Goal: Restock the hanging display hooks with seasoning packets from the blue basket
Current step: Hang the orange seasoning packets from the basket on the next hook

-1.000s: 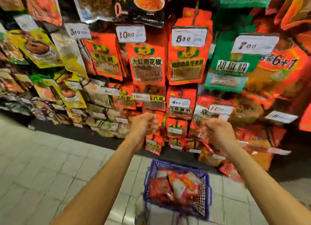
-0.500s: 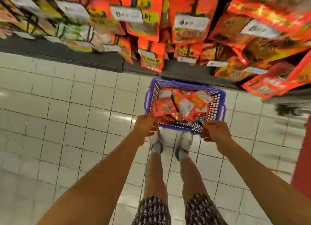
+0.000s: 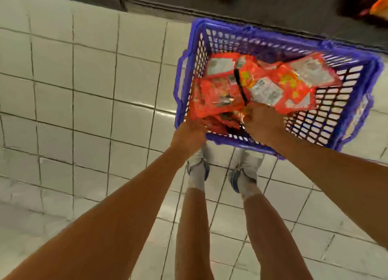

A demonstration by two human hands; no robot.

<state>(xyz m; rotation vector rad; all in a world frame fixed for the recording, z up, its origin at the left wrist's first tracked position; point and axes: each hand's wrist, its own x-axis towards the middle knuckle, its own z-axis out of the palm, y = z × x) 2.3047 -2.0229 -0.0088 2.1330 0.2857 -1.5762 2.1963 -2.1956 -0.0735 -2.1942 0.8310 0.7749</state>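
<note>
Both hands are reaching into the blue basket (image 3: 354, 65): we're seeing left hand (image 3: 190, 136) at its near-left corner, right hand (image 3: 265, 123) on the red seasoning packets (image 3: 218, 95), finger state unclear.

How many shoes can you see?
2. The left shoe is on the tiled floor just below the left hand. The right shoe is beside it, under the near rim of the blue basket. Nothing suggests any hidden ones.
</note>
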